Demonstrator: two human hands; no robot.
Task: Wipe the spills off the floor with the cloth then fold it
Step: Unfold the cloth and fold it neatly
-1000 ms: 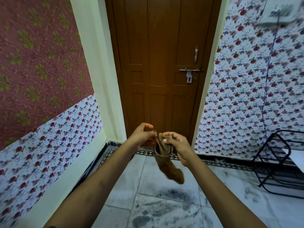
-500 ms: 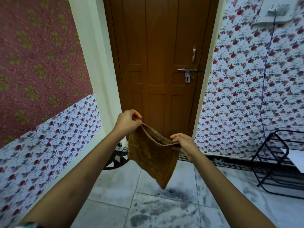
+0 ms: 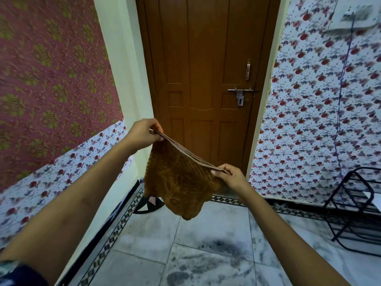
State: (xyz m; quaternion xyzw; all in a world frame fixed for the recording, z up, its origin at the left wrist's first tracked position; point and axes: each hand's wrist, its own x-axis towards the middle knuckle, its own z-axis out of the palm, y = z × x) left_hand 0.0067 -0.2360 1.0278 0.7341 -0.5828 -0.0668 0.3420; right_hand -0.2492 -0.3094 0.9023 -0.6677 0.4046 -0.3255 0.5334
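cloth hanging between left hand, right hand (lower), corners pinched

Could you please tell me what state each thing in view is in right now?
cloth: spread open, hanging in the air, not yet folded
left hand: pinching one top corner
right hand: pinching the other top corner
door: closed
door bolt: cannot tell if engaged
floor: dark smudges showing

Brown door shut; black rack, perhaps wire.
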